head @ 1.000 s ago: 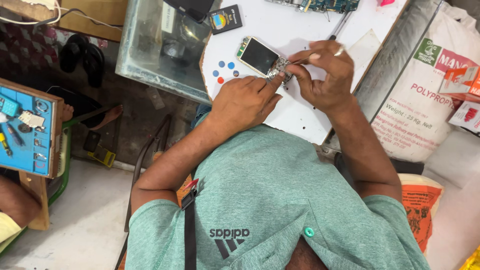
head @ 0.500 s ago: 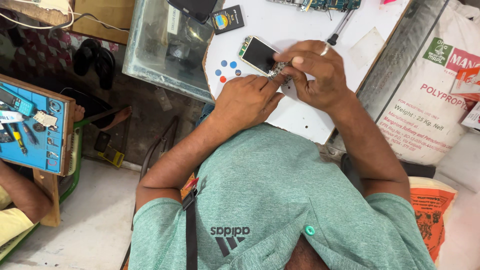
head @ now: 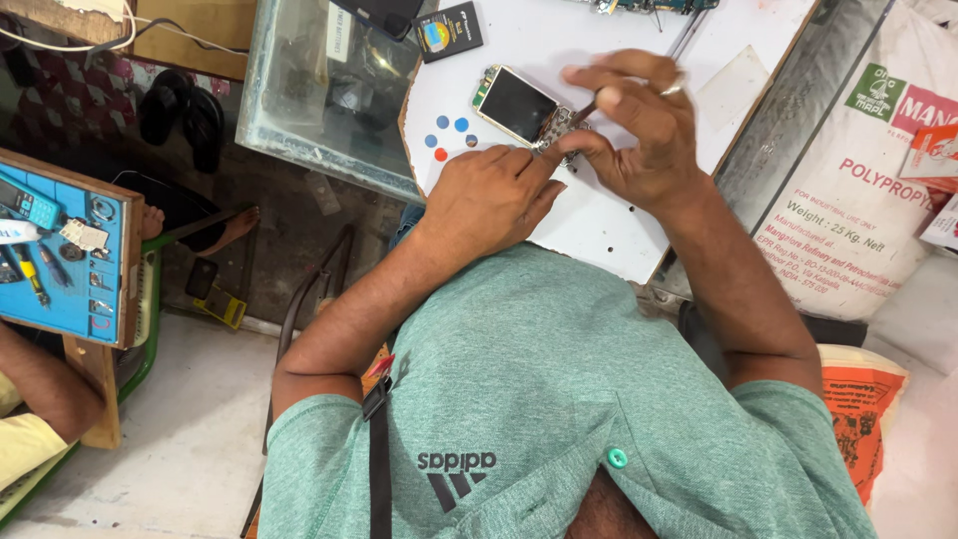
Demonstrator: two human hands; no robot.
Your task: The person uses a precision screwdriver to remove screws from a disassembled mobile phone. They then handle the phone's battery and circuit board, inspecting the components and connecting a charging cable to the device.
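Small opened mobile phone with dark screen and bare keypad board (head: 519, 108) lies on the white round-cornered work board (head: 609, 230), toward its far left part. Left hand (head: 489, 200) presses the phone's near end, fingers curled together, forefinger tip on the keypad. Right hand (head: 639, 135) pinches a thin metal tool (head: 584, 112) at the keypad. Coloured dots (head: 449, 135) sit just left. Black battery (head: 449, 32) at far edge; glass case (head: 324, 90) beside the board's left edge.

pale concrete floor (head: 170, 439), glass-topped cabinet (head: 319, 90) beside a white worktop (head: 599, 225), printed white sack (head: 858, 200) leaning right, black sandals (head: 180, 115) on dark ground, flat daylight.
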